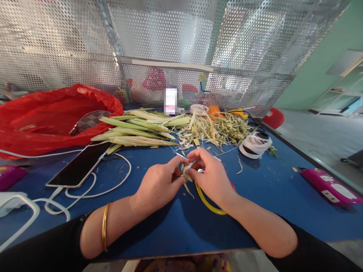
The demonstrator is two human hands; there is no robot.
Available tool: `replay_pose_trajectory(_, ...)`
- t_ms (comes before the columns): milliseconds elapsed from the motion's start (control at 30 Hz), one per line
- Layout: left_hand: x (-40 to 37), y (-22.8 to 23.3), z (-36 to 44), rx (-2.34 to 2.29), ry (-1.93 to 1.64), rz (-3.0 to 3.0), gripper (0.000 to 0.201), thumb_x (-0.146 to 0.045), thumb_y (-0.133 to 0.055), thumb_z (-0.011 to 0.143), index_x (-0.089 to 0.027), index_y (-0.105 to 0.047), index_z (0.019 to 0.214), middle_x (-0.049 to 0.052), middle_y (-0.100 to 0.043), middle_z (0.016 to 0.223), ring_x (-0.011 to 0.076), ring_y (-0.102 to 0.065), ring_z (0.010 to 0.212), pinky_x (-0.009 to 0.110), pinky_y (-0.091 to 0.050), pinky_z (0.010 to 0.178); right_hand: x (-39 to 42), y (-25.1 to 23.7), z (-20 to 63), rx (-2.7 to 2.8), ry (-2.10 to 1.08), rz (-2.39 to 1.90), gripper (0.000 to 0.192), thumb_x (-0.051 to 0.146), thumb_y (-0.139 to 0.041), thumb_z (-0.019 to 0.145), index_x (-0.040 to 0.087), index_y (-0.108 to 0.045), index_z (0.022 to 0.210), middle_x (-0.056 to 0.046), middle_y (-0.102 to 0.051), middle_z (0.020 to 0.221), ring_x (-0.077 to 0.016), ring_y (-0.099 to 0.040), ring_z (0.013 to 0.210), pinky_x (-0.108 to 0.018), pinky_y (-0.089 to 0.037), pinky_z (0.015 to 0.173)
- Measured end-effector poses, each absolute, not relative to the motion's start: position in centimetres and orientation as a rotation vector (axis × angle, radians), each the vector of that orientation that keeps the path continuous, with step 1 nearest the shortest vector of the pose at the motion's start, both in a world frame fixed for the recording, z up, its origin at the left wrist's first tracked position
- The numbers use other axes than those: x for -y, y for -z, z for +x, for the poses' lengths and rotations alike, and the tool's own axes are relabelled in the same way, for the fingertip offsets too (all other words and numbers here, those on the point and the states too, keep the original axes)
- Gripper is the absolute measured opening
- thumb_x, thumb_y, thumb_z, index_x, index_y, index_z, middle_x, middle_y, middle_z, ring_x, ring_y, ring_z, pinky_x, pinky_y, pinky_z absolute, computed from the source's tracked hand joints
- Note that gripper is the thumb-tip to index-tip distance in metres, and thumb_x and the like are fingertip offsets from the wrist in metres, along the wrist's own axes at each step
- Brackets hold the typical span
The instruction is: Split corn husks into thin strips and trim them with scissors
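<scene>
My left hand [160,183] and my right hand [211,175] meet over the blue table, both with fingers closed in a pinch. Between their fingertips is a small pale strip of corn husk [185,174], with a thin end hanging down. A pointed white sliver [180,155] pokes out above the left fingertips; I cannot tell what it is part of. Under my right hand lies a yellow curved loop [208,204], mostly covered, with a bit of red by the wrist. Beyond the hands lie long pale-green corn husks [141,128] in a heap.
Dry plant scraps [218,128] lie right of the husks, beside a spool of white thread [255,144]. A red plastic bag [56,109], a tablet or phone [81,164] and white cables [124,181] occupy the left. A magenta device [330,187] lies right. Perforated metal panels [161,34] stand behind.
</scene>
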State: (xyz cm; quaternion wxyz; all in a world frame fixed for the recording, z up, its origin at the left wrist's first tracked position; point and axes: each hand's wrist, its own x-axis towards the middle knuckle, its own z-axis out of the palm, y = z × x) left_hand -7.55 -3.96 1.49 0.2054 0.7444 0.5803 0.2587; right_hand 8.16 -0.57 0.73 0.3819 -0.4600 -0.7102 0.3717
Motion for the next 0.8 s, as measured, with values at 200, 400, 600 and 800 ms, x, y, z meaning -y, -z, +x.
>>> replay_pose_trajectory(200, 3.9, -1.5, -7.4, -1.617, -0.715, 2.034, 0.026, -0.023, -0.055, 0.076, -0.025, -0.052, 0.101, -0.004, -0.067, 0.070, 0.0147, -0.062, 0.062, 0.022, -0.039, 0.056, -0.1, -1.0, 8.4, 1.914, -1.205, -1.072, 0.014, 0.013, -0.055, 0.074, 0.020, -0.058, 0.086, -0.001, -0.064, 0.079, -0.0141, -0.062, 0.074, -0.027, -0.049, 0.069)
replay_pose_trajectory(400, 4.0, -1.3, -7.4, -1.591, -0.801, 1.963, 0.016, -0.024, -0.057, 0.076, -0.025, -0.052, 0.091, -0.006, -0.068, 0.068, 0.0124, -0.060, 0.058, 0.022, -0.039, 0.055, -0.5, -0.9, 8.9, 1.834, -1.254, -1.103, 0.010, 0.016, -0.059, 0.071, 0.020, -0.052, 0.077, 0.004, -0.056, 0.067, -0.0111, -0.055, 0.060, -0.023, -0.043, 0.055)
replay_pose_trajectory(600, 3.9, -1.2, -7.6, -1.580, -0.821, 1.943, 0.015, -0.024, -0.056, 0.076, -0.025, -0.059, 0.091, -0.006, -0.067, 0.065, 0.0114, -0.059, 0.057, 0.021, -0.039, 0.055, -0.4, -1.1, 8.9, 1.831, -1.306, -1.048, 0.007, 0.015, -0.057, 0.072, 0.019, -0.053, 0.076, 0.004, -0.055, 0.067, -0.0105, -0.053, 0.061, -0.022, -0.041, 0.056)
replay_pose_trajectory(800, 3.8, -1.2, -7.7, -1.627, -0.773, 2.016, 0.015, -0.021, -0.053, 0.077, -0.025, -0.062, 0.088, -0.006, -0.065, 0.065, 0.0110, -0.058, 0.058, 0.020, -0.037, 0.055, -0.3, -1.8, 9.0, 1.820, -1.379, -1.003, 0.006, 0.020, -0.052, 0.080, 0.018, -0.054, 0.075, 0.002, -0.056, 0.066, -0.0112, -0.054, 0.062, -0.025, -0.042, 0.060)
